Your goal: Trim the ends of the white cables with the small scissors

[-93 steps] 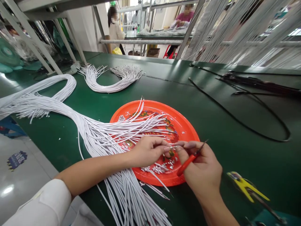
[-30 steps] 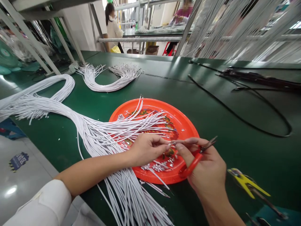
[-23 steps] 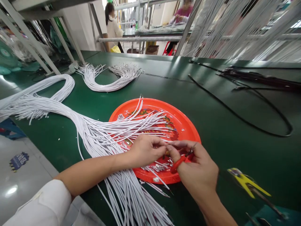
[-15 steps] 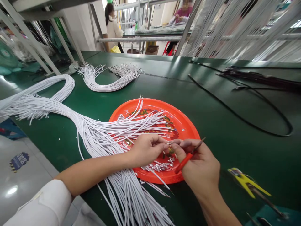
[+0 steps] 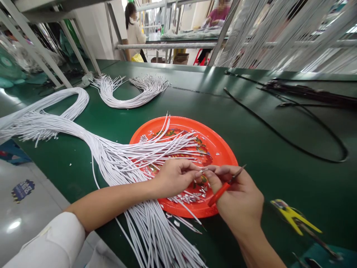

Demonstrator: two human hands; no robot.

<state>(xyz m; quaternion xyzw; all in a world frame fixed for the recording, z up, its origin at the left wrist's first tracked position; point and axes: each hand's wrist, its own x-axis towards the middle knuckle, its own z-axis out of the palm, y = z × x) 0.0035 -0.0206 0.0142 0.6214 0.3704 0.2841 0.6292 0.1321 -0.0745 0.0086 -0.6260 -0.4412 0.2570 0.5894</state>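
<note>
Over the tray, my left hand [image 5: 178, 178] pinches a white cable near its end; the bare tip [image 5: 204, 170] points toward my right hand. My right hand [image 5: 239, 193] is closed round a red-handled tool with a pointed dark metal tip [image 5: 223, 191], held across the palm. Its thumb and forefinger come together right by the cable tip. A bundle of white cables [image 5: 111, 156] runs under my left forearm, its ends fanned over the round red tray [image 5: 223, 149]. Small silvery scraps [image 5: 189, 197] lie in the tray.
Yellow-handled pliers or cutters [image 5: 295, 216] lie at right. Black cables [image 5: 306, 93] lie behind them on the green table [image 5: 264, 149]. Another white cable bundle [image 5: 125, 102] curls at the back. A metal rack [image 5: 92, 48] stands at left; two people are beyond the table.
My right hand has shifted slightly right, and the cable tip shows more between my hands. A small white scrap now lies below the tray's front rim. My left hand stays nearly still.
</note>
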